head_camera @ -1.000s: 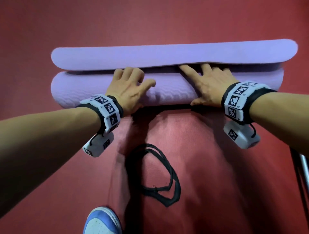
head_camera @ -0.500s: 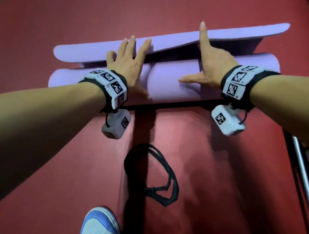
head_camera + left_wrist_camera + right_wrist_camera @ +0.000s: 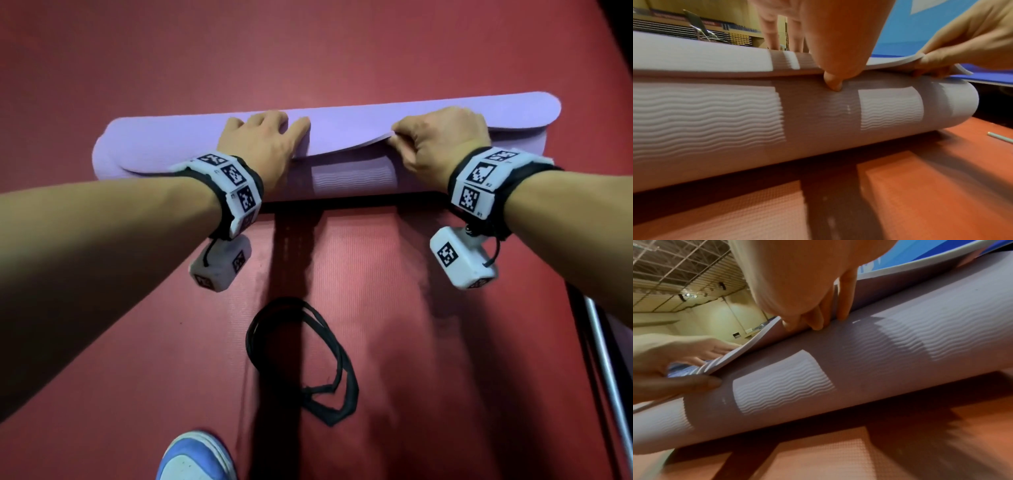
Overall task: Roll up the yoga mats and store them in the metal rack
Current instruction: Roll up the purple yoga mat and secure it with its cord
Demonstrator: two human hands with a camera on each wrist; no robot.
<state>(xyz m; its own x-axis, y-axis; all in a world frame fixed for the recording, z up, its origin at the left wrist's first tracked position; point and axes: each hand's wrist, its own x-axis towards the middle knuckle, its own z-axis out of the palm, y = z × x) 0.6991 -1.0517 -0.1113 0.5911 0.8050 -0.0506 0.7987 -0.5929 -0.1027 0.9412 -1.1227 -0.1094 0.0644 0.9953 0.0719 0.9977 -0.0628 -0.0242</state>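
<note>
A purple yoga mat (image 3: 352, 178) lies rolled up crosswise on a red mat (image 3: 428, 342). Its loose end flap (image 3: 342, 130) lies over the top of the roll. My left hand (image 3: 284, 137) has its fingers on top of the flap and its thumb (image 3: 833, 84) under the edge, against the roll. My right hand (image 3: 404, 137) pinches the flap's edge a little further right, fingers curled. The right wrist view shows the roll (image 3: 859, 369) and my left hand (image 3: 694, 363) pinching the flap. No metal rack is recognisable.
A black strap loop (image 3: 308, 363) lies on the red mat between me and the roll. My blue and white shoe (image 3: 195, 459) is at the bottom edge. A metal pole (image 3: 606, 370) runs along the right side.
Both hands went from flat with spread fingers on the raised flap to gripping its edge. The flap now lies down over the roll.
</note>
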